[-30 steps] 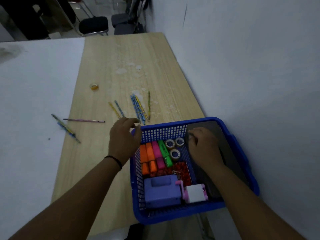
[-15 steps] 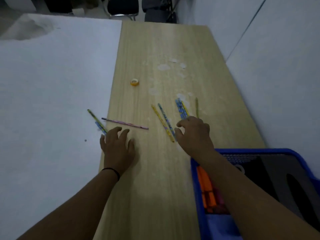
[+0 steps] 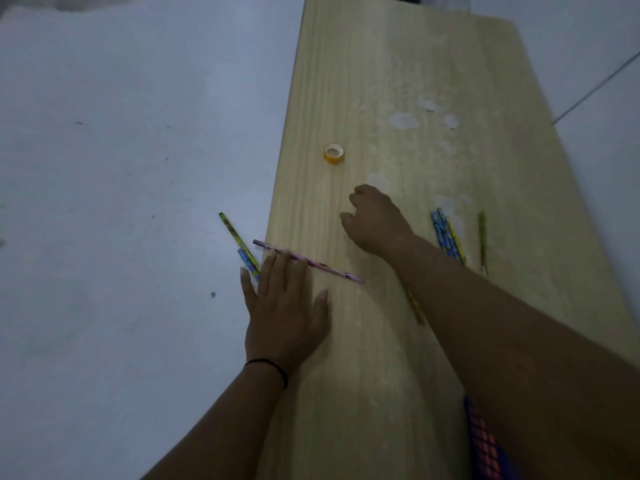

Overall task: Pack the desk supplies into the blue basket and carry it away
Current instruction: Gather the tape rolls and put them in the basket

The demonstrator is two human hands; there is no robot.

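My left hand (image 3: pixel 285 308) lies flat on the wooden table (image 3: pixel 398 81), fingers straight, fingertips touching a pink pencil (image 3: pixel 323 266). A yellow pencil (image 3: pixel 237 239) and a blue pencil (image 3: pixel 247 262) lie just left of it on the white surface. My right hand (image 3: pixel 375 221) hovers over the table with fingers loosely curled, holding nothing, below a small yellow tape roll (image 3: pixel 334 154). Several blue and yellow pencils (image 3: pixel 446 237) and a green pencil (image 3: pixel 482 239) lie right of my right forearm. Only a corner of the blue basket (image 3: pixel 485 448) shows at the bottom right.
A white surface (image 3: pixel 121 202) adjoins the table on the left. A pale wall or floor (image 3: pixel 588 46) runs along the table's right side. Another yellow pencil (image 3: pixel 415 306) pokes out from under my right forearm.
The view has shifted left and forward, leaving the basket almost out of frame. My right hand moved ahead toward the tape roll. My left hand reached the pink pencil.
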